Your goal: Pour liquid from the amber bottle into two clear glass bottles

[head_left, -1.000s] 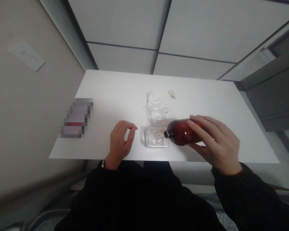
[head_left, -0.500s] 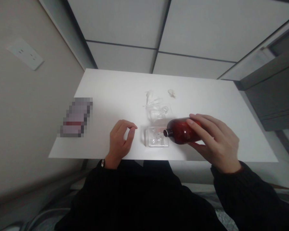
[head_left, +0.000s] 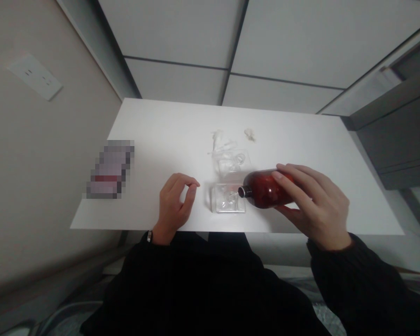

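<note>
A dark red-brown bottle [head_left: 267, 189] lies nearly on its side in the air, held by my right hand [head_left: 317, 205] with fingers and thumb around its body. Its uncapped black neck points left over the edge of a small clear plastic box [head_left: 221, 205]. Whether liquid leaves the mouth is hard to make out. My left hand [head_left: 175, 200] rests at the front of the table, left of that box. Its thumb and forefinger tips come together in a loose ring, with nothing visible between them.
Just behind lies another clear plastic piece [head_left: 227, 163], with crumpled clear wrap [head_left: 219, 140] beside it. A small crumpled scrap [head_left: 249, 135] is farther back on the white table [head_left: 168, 126]. A blurred-out flat object [head_left: 110, 168] lies near the left edge. Wall panels stand behind the table.
My right hand and the bottle have shifted very slightly to the right in view. My left hand, the boxes and the scraps look the same.
</note>
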`<state>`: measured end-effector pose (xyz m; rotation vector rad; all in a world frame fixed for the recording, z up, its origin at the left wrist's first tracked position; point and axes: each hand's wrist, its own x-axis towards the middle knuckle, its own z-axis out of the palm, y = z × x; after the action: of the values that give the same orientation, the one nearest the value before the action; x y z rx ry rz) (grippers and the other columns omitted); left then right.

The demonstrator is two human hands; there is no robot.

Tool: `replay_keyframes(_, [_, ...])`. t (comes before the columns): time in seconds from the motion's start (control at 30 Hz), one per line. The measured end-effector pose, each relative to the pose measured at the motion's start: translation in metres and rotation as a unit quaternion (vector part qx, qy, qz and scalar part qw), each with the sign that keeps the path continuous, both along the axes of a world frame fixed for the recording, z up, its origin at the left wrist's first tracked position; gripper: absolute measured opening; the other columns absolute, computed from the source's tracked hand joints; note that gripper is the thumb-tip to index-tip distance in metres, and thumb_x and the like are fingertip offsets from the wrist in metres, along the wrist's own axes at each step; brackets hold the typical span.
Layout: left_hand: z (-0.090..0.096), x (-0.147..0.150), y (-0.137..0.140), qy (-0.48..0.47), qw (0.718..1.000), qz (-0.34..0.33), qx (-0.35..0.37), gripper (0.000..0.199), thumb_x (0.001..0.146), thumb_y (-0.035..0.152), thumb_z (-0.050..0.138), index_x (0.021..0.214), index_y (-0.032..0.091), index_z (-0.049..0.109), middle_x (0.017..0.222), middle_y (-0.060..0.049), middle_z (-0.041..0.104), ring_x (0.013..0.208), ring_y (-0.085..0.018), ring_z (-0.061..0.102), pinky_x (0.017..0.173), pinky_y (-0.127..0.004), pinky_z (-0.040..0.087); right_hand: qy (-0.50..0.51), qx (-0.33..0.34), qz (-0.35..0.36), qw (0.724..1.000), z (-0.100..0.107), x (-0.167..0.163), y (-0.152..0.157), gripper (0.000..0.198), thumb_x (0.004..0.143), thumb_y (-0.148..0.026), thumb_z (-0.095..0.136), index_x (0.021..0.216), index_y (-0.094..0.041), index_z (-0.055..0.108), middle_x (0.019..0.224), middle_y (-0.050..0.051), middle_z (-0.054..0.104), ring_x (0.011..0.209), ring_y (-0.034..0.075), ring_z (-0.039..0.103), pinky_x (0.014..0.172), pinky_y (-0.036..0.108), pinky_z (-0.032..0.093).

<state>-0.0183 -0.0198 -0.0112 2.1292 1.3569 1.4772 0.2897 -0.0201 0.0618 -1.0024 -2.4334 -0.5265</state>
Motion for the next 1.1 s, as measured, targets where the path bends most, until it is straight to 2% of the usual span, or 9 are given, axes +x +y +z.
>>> replay_keyframes(1.1, [0.0021, 0.0002, -0.0002, 0.002, 1.0, 0.002, -0.006, 0.018, 0.106, 0.019, 0.05, 0.092, 0.022, 0.062, 0.086, -0.001, 0.068, 0.082, -0.016, 0.063, 0.076, -0.032, 0.051, 0.002, -0.005, 0.006, 1.0, 0.0006, -0.0004, 0.0013, 0.08, 0.086, -0.014, 0.081, 0.158, -0.016, 0.047, 0.134, 0.02, 0.07, 0.117, 0.035, 0.07, 0.094, 0.049, 0.063])
